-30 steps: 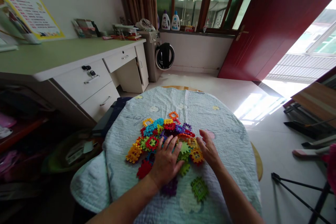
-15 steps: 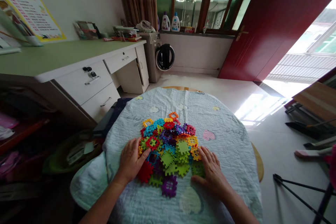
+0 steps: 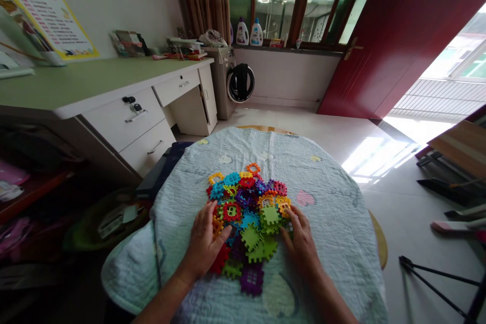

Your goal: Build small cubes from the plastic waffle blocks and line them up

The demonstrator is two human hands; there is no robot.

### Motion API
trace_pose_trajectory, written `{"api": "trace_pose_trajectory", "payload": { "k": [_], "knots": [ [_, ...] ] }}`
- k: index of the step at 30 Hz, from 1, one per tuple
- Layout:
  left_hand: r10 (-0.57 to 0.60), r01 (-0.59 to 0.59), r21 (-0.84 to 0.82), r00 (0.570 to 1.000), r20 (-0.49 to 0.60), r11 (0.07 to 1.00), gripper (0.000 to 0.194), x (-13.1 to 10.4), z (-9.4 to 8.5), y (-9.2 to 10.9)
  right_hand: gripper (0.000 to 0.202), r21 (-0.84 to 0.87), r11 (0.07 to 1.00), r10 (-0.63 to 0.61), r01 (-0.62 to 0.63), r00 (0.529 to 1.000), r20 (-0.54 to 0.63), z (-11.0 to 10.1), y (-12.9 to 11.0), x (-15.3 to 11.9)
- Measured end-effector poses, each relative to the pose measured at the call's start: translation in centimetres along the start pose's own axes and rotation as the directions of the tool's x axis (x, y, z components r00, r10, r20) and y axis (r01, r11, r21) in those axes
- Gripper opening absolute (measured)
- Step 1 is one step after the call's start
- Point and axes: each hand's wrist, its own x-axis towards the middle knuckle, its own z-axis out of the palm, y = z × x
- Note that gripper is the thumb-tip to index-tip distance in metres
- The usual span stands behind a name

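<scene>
A heap of colourful plastic interlocking tiles [image 3: 249, 219] lies on a cloth-covered round table [image 3: 334, 233]. Against the heap's left side rests my left hand [image 3: 205, 240], fingers apart, beside a red window-frame tile [image 3: 231, 211]. At the right edge my right hand [image 3: 301, 238] touches the pile with spread fingers, close to a yellow window tile [image 3: 283, 206]. Green square tiles [image 3: 252, 237] overlap between the hands, and a purple window tile [image 3: 252, 278] lies nearest to me. My fingers and palms cover some tiles at both sides.
A green-topped desk [image 3: 114, 78] runs along the left wall, with a washing machine [image 3: 224, 81] beyond it. Detergent bottles [image 3: 249, 33] stand on the window sill. A red door [image 3: 395, 35] is at the right, and a black stand [image 3: 440, 273] is on the floor.
Both hands have moved inward against the heap, pushing its sides closer together. The green tile by my right hand is now mostly covered. The view has shifted slightly.
</scene>
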Motion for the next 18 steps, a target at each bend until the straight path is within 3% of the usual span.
{"api": "trace_pose_trajectory", "payload": {
  "k": [6, 9, 11, 14, 18],
  "knots": [
    [-0.080, 0.069, 0.185, 0.996, 0.049, 0.980, 0.057, 1.6, -1.6, 0.1, 0.039, -0.014, 0.999, -0.053, 0.053, 0.998, -0.032, -0.8, -1.2, 0.8],
    [-0.059, 0.060, 0.234, 0.998, -0.014, 0.970, 0.055, 4.4, -2.1, 0.9, 0.042, -0.024, 0.994, -0.105, 0.105, 0.994, -0.011, -0.8, -1.6, 0.8],
    [-0.001, -0.002, 0.236, 1.000, 0.013, 0.972, 0.051, 7.1, -2.0, 1.8, 0.042, -0.009, 0.995, -0.100, 0.100, 0.994, -0.031, -0.7, -1.6, 0.7],
    [0.052, -0.085, 0.221, 0.987, 0.149, 0.972, 0.041, 11.9, -0.7, 3.3, 0.043, 0.025, 0.998, -0.051, 0.054, 0.994, -0.094, -0.3, -1.0, 0.6],
    [0.025, -0.107, 0.215, 0.935, 0.353, 0.971, 0.044, 17.5, 2.6, 5.2, 0.041, 0.070, 0.997, 0.038, -0.027, 0.986, -0.165, 0.1, -0.1, 0.7]
  ]
}}
